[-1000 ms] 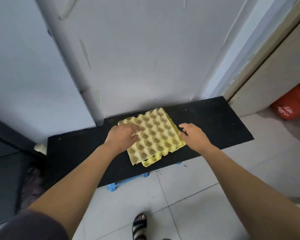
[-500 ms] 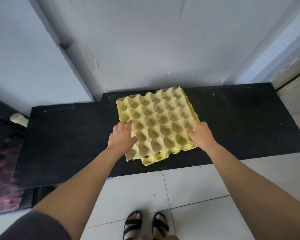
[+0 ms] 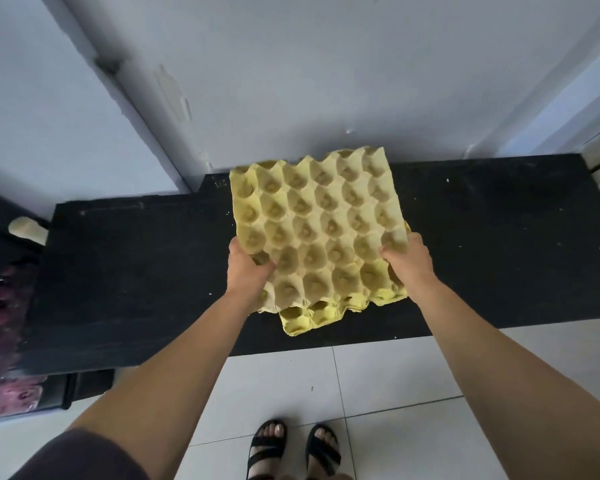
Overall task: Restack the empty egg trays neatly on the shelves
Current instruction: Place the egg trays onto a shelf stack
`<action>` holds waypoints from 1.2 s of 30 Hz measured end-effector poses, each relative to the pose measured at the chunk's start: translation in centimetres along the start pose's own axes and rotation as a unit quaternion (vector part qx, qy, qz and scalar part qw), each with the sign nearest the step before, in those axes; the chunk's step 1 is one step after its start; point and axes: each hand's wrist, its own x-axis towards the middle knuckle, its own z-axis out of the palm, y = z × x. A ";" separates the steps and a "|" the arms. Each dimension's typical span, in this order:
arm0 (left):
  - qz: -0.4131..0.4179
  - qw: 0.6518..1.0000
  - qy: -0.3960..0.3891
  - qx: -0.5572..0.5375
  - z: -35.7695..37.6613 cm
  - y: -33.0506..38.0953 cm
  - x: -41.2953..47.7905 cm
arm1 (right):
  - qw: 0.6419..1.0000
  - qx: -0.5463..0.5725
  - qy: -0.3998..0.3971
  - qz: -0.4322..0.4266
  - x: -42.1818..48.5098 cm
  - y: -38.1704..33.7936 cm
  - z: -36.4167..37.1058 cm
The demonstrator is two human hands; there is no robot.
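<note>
I see the top tray, pale yellow, cups up and empty, gripped at its near corners by my left hand and right hand. A brighter yellow lower tray lies on the black shelf, its near edge sticking out from underneath.

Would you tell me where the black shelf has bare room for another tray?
Bare black shelf lies left of the yellow egg trays and right of them, out to each end. The middle is crowded: left hand and right hand grip the trays.
</note>
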 end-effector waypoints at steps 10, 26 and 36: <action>0.053 0.995 0.036 0.075 -4.5 9.8 -3.7 | 0.984 0.015 0.043 -0.173 -7.5 -5.0 -6.8; 0.265 0.925 0.044 0.269 -12.6 23.9 -10.9 | 0.952 0.109 0.087 -0.272 -18.2 -15.6 -17.8; 0.464 0.719 0.034 0.516 -16.6 27.8 -17.8 | 0.936 0.084 0.134 -0.313 -24.7 -20.7 -20.3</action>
